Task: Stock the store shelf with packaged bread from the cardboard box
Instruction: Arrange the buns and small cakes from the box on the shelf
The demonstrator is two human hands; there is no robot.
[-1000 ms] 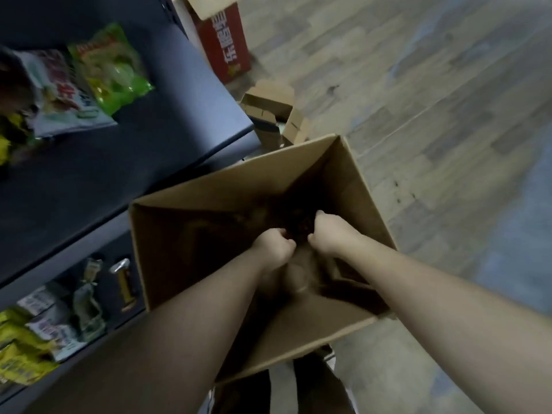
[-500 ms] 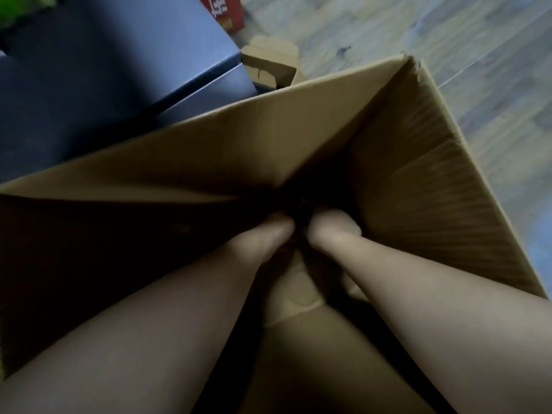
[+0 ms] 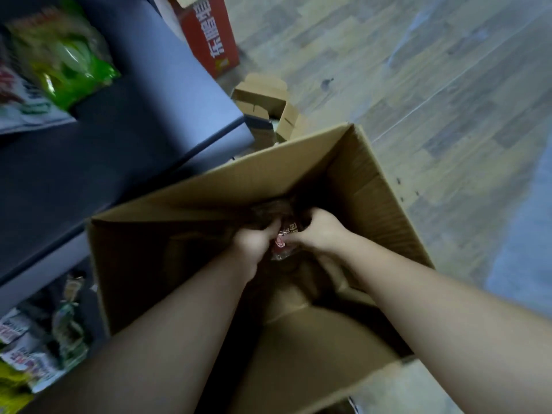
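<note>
Deep inside the cardboard box (image 3: pixel 245 180), the left hand (image 3: pixel 254 245) and right hand (image 3: pixel 324 233) curl their fingers round one clear-wrapped bread pack (image 3: pixel 282 246) pinched between them. It carries a red mark and dark print too blurred to read. The box walls rise on every side of the hands. Left of them stands the dark shelf (image 3: pixel 119 150) with a green packet (image 3: pixel 65 61) on it. Beyond them lie a small open carton (image 3: pixel 263 97) and a red box (image 3: pixel 209 34) with white characters.
</note>
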